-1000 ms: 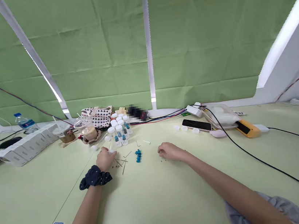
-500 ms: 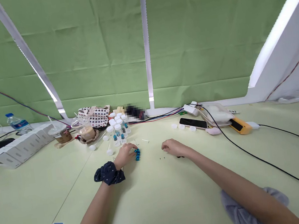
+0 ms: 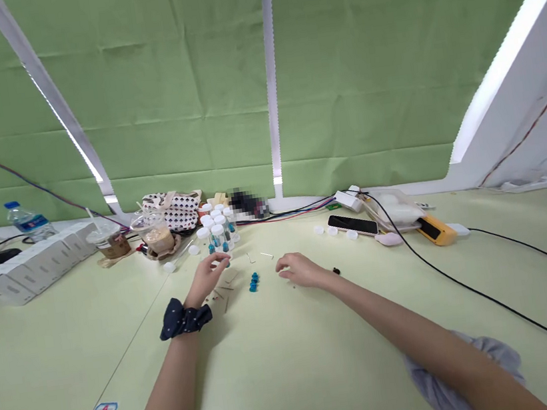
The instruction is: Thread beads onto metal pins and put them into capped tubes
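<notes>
My left hand (image 3: 206,278) is beside the standing clear tubes with white caps (image 3: 218,231), its fingers drawn together. A small bluish bit (image 3: 228,264) shows under its fingertips; what it is, I cannot make out. My right hand (image 3: 301,270) hovers low over the table, thumb and fingers slightly apart, with nothing visible between them. Between the hands lies a short row of small blue parts (image 3: 253,282), touched by neither. Several thin sticks or pins (image 3: 224,288) lie under and beside my left hand. Two thin bent metal keys (image 3: 267,255) rest behind the blue parts.
Loose white caps (image 3: 332,231) and a phone (image 3: 353,225) lie at the back right, near a yellow meter (image 3: 436,230). A black cable (image 3: 455,282) crosses the right side. Drink cups (image 3: 157,237) and white boxes (image 3: 34,263) stand at left. A small black piece (image 3: 336,271) is beside my right wrist.
My left hand has left the blue parts and moved left and up towards the tubes, uncovering the sticks. My right hand has shifted left, its thumb and fingers further apart.
</notes>
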Tool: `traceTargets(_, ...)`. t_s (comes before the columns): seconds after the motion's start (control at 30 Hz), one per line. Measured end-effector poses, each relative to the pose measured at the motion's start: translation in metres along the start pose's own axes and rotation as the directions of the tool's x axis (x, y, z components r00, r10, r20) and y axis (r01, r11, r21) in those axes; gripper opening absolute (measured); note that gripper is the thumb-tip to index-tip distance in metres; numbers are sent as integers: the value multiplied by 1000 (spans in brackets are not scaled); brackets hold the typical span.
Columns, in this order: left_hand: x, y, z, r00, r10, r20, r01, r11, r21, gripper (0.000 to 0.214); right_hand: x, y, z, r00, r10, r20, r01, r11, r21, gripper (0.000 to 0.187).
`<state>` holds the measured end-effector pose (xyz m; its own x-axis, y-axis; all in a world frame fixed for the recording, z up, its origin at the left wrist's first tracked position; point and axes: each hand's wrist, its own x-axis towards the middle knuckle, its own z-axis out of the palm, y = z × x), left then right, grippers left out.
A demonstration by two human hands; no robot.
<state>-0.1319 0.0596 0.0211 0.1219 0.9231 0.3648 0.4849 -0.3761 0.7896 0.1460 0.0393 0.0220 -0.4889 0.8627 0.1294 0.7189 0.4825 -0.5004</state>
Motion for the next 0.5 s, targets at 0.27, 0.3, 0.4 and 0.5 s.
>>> traceTargets(0.27, -6, -16, -31, 976, -198, -93, 122, 844, -522, 33, 48, -84, 75, 990, -122, -71, 117, 991, -71, 12)
traceTargets(0.3, -6, -19, -33, 973, -214, -89, 130, 823, -552, 32, 55, -90, 81, 991, -117, -58, 113, 991, -73, 12)
traceTargets(0.4, -6, -29, -36, 965, -254, -61, 165, 774, -611, 33, 72, -102, 94, 993, -114, 28, 117, 989, -96, 9)
traceTargets(0.5, -5, -34, -37, 959, -283, -24, 204, 745, -635, 34, 82, -105, 101, 991, -118, 64, 124, 987, -105, 4)
